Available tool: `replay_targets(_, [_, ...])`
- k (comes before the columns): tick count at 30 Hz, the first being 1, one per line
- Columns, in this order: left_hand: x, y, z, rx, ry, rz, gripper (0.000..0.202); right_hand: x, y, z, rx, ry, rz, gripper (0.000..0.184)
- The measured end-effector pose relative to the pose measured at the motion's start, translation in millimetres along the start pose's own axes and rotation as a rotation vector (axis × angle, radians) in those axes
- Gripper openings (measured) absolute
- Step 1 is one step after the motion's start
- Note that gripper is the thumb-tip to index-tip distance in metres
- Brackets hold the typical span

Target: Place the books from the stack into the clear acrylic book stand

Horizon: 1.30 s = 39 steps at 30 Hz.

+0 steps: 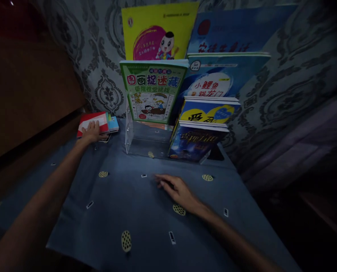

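Observation:
My left hand (92, 131) reaches far to the left and lies flat, fingers apart, on a red-and-white book (93, 121) that tops a small stack of books (113, 124). My right hand (177, 190) rests palm down on the blue patterned cloth (134, 211), fingers stretched toward the left, holding nothing. Behind it stands a clear tiered book stand (141, 138) with several children's books: a green one (154, 90), a yellow one (158, 32), and blue ones (198, 141) on the right side.
A patterned grey wall (100, 56) rises behind the stand. A dark wooden board (23, 90) runs along the left. The room is dim, and the right side falls into shadow.

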<state>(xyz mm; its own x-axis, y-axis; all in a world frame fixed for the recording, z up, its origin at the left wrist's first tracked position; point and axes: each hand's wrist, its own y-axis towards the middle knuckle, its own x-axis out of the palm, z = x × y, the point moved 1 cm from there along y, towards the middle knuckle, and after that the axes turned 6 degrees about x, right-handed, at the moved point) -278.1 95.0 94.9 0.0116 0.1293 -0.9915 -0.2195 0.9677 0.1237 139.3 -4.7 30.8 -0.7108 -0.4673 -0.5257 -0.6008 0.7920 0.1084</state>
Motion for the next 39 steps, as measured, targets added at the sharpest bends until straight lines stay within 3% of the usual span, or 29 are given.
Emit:
replay_targets(2, [13.5, -2, -5, -0.014, 0.079, -0.053, 0.102, 9, -6, 11, 0.055, 0.096, 0.028, 0.036])
replay_targets(6, [22.6, -2, -11, 0.015, 0.111, -0.062, 0.09, 16, -9, 20, 0.124, 0.225, 0.087, 0.036])
replay_targets(17, [10.8, -38, -17, 0.156, 0.25, 0.008, 0.048, 12, -11, 19, 0.096, 0.194, 0.061, 0.035])
replay_targets(23, [2.9, -63, 3, 0.192, 0.313, -0.04, 0.042, 14, -11, 21, 0.069, 0.197, 0.068, 0.034])
replay_targets(32, [13.7, -134, 41, 0.25, 0.371, -0.139, 0.042, 15, -10, 23, 0.041, 0.183, 0.046, 0.034])
replay_targets(39, [10.5, -191, 85, 0.376, 0.385, -0.236, 0.04, 15, -12, 22, 0.03, 0.164, 0.045, 0.036])
